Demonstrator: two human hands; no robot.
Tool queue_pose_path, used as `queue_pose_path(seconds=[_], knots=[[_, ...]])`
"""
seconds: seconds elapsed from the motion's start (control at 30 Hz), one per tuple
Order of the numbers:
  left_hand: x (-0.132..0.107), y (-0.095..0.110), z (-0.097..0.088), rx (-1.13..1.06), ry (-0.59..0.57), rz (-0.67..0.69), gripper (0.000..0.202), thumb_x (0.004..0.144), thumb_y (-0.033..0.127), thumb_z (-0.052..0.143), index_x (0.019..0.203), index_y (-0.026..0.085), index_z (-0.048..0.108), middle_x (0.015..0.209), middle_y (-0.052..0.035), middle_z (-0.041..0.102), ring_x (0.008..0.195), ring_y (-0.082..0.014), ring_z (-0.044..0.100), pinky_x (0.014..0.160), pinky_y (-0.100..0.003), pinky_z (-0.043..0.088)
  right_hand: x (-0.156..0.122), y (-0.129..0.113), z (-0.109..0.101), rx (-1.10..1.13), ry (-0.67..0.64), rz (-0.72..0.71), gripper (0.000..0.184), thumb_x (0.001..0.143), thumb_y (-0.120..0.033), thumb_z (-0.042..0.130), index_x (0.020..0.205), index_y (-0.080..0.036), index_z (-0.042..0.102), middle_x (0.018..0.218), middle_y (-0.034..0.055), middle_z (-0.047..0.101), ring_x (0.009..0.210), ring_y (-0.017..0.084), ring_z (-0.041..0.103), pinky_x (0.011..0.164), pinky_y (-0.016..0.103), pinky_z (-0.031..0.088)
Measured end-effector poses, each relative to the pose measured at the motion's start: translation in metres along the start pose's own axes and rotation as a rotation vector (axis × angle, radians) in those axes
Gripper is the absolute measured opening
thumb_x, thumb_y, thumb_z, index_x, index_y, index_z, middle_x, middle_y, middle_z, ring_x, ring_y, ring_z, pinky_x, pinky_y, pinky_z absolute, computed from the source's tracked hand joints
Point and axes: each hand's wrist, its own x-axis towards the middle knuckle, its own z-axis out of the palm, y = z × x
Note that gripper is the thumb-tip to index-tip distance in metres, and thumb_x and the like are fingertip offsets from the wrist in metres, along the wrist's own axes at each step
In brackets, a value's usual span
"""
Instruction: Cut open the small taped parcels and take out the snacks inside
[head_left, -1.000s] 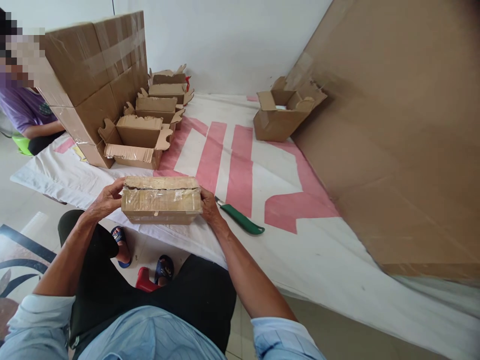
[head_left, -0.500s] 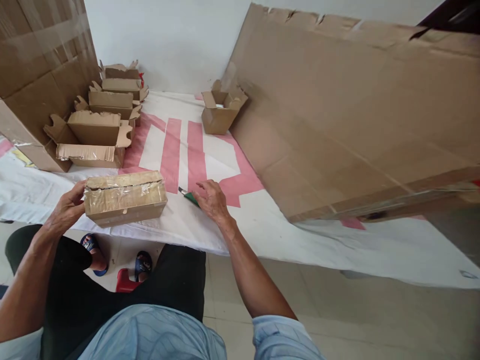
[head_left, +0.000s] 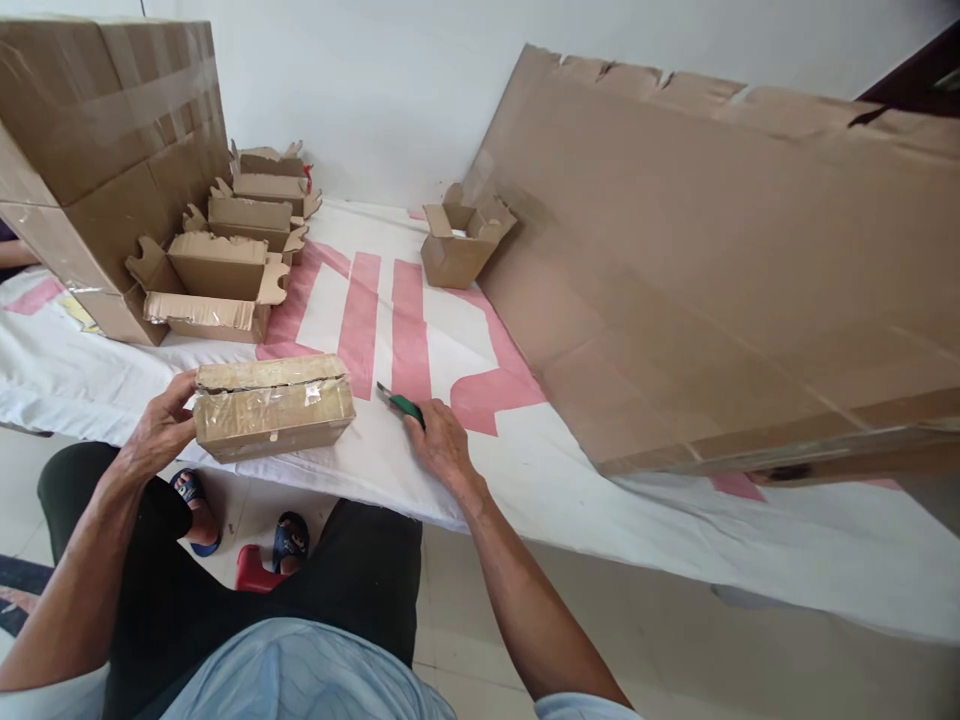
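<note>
The white cloth surface (head_left: 540, 510) bears pink bars (head_left: 411, 330) and blocks (head_left: 491, 400). Near its front edge: a tan-brown box (head_left: 274, 412), a green-handled knife (head_left: 406, 406). Toward its left edge, a small patch (head_left: 81, 313) looks yellow, though blurred.

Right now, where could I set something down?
Bare pink-and-white cloth lies between the row of open brown cardboard boxes and the lone open cardboard box, and between the right hand, holding a green-handled knife, and the large cardboard panel. Crowded spots: beside the tall carton stack, and where the left hand holds the taped cardboard box.
</note>
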Motion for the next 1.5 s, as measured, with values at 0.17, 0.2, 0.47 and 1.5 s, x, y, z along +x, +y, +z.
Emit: queue_pose_path(seconds=[0.17,0.2,0.47,1.5], knots=[[-0.003,0.001,0.003,0.005,0.003,0.008,0.056,0.081,0.057,0.103,0.127,0.028,0.089,0.157,-0.0135,0.07,0.146,-0.0385,0.065,0.089,-0.033,0.066,0.015,-0.02,-0.018,0.454,0.054,0.211,0.053,0.102,-0.077,0.049,0.089,-0.027,0.062,0.075,0.0043,0.064,0.071,0.025,0.06,0.065,0.039,0.051],[-0.003,0.001,0.003,0.005,0.006,0.011,0.056,0.08,0.055,0.103,0.126,0.028,0.089,0.157,-0.0134,0.07,0.145,-0.0381,0.065,0.089,-0.032,0.066,0.019,-0.028,-0.024,0.572,0.021,0.245,0.059,0.1,-0.084,0.051,0.086,-0.028,0.061,0.069,0.0019,0.061,0.064,0.023,0.057,0.059,0.036,0.048],[0.0,-0.007,0.007,-0.033,-0.018,0.047,0.05,0.081,0.047,0.101,0.126,0.029,0.088,0.153,-0.0125,0.07,0.138,-0.0352,0.066,0.086,-0.032,0.064,0.042,-0.124,-0.087,0.825,-0.311,-0.032,0.05,0.096,-0.073,0.078,0.101,-0.024,0.076,0.073,-0.0012,0.066,0.06,0.015,0.056,0.057,0.029,0.048],[-0.001,-0.003,0.004,0.094,-0.14,0.055,0.038,0.096,0.042,0.085,0.132,0.031,0.086,0.162,-0.0113,0.064,0.146,-0.0349,0.061,0.101,-0.036,0.06,0.098,-0.25,-0.114,-0.001,-0.541,-0.693,0.022,0.105,-0.025,0.066,0.107,-0.024,0.088,0.098,0.0038,0.085,0.088,0.02,0.07,0.077,0.032,0.042]])
